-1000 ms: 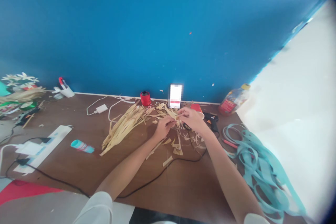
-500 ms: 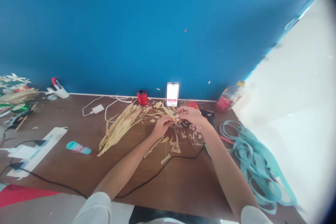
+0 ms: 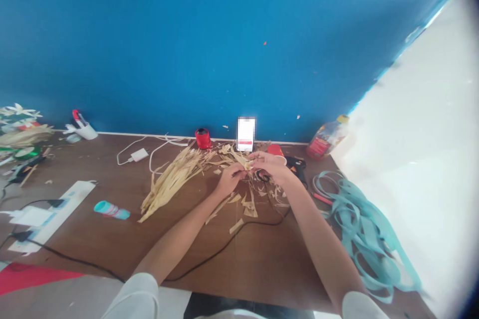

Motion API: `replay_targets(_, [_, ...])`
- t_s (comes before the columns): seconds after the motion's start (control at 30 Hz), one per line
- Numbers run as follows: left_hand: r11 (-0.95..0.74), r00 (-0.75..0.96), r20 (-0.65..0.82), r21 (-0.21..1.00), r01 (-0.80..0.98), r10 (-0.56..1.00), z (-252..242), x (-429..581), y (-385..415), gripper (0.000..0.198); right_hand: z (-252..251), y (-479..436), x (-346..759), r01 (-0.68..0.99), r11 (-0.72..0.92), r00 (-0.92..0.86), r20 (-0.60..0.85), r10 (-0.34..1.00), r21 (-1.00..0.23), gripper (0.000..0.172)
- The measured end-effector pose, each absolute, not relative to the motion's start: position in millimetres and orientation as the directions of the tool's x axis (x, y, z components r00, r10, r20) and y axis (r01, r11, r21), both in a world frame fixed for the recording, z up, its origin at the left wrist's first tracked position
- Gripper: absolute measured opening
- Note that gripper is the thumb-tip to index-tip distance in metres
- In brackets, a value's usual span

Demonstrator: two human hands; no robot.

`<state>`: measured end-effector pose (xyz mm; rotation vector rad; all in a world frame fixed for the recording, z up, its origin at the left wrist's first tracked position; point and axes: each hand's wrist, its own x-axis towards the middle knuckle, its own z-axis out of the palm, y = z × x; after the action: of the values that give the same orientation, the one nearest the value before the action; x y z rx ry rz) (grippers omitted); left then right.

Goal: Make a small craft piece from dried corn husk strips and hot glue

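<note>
My left hand [image 3: 231, 178] and my right hand [image 3: 271, 166] meet over the litter of scraps near the back of the table. Between their fingertips is a small piece of pale dried husk [image 3: 247, 165], partly covered by the fingers. Both hands are closed on it. Left of them lies a bundle of dried corn husks [image 3: 172, 179]. Cut husk scraps [image 3: 250, 207] are strewn under and in front of the hands. Black scissor handles [image 3: 263, 176] show just below my right hand. A lit phone [image 3: 246, 133] stands upright behind the hands.
A red roll [image 3: 203, 138], a red paper cup [image 3: 276, 150] and a black glue gun [image 3: 298, 169] lie near the back. A bottle [image 3: 325, 139] and teal ribbon [image 3: 359, 214] are at right. At left are a power strip [image 3: 56, 217] and a blue tube [image 3: 112, 210]. A black cable [image 3: 224, 246] crosses the front.
My right hand has shifted slightly left, uncovering more of the paper cup, the scissor handles and the glue gun. My left hand stays nearly in place, the husk piece still between both hands.
</note>
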<state>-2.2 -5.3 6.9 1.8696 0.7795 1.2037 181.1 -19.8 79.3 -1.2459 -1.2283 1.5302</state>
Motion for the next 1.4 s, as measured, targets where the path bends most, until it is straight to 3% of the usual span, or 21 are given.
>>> replay_targets(0.17, [-0.525,0.377,0.463,0.848,0.076,0.802,9,-3,-5,0.019,78,-18,180,-0.028,-0.223,-0.175,-0.215,0.961,-0.974,0.036])
replay_targets(0.47, [-0.46,0.355,0.416,0.887,0.046,0.837,7,-4,-4,0.027,71,-19,175,-0.362,-0.416,-0.307,-0.315,0.898,-0.834,0.036])
replay_targets(0.6, [-0.404,0.331,0.384,0.915,-0.009,0.862,3,-4,-2,0.026,59,-17,175,-0.424,-0.445,-0.37,-0.297,0.88,-0.789,0.034])
replay_targets(0.7, [-0.354,0.289,0.352,0.934,-0.045,0.89,1,-3,0,0.027,53,-16,175,-0.324,-0.323,-0.31,-0.223,0.924,-0.889,0.033])
replay_targets(0.8, [-0.294,0.243,0.306,0.952,-0.088,0.92,-3,-3,3,0.03,54,-16,174,-0.036,0.013,-0.166,0.019,0.986,-0.999,0.029])
replay_targets(0.9, [-0.248,0.233,0.267,0.963,-0.107,0.935,-6,-4,6,0.033,60,-18,172,0.287,0.342,-0.078,0.334,0.939,-0.895,0.03])
replay_targets(1.0, [-0.243,0.25,0.262,0.964,-0.107,0.932,-9,-4,8,0.032,68,-21,170,0.448,0.522,-0.167,0.506,0.846,-0.726,0.024])
replay_targets(1.13, [-0.243,0.308,0.264,0.964,-0.106,0.914,-8,-4,7,0.03,73,-25,170,0.51,0.625,-0.293,0.564,0.772,-0.591,0.012])
replay_targets(1.4, [-0.194,0.392,0.24,0.969,-0.155,0.888,-1,-4,1,0.03,54,-24,166,0.614,0.633,-0.274,0.625,0.731,-0.471,0.016])
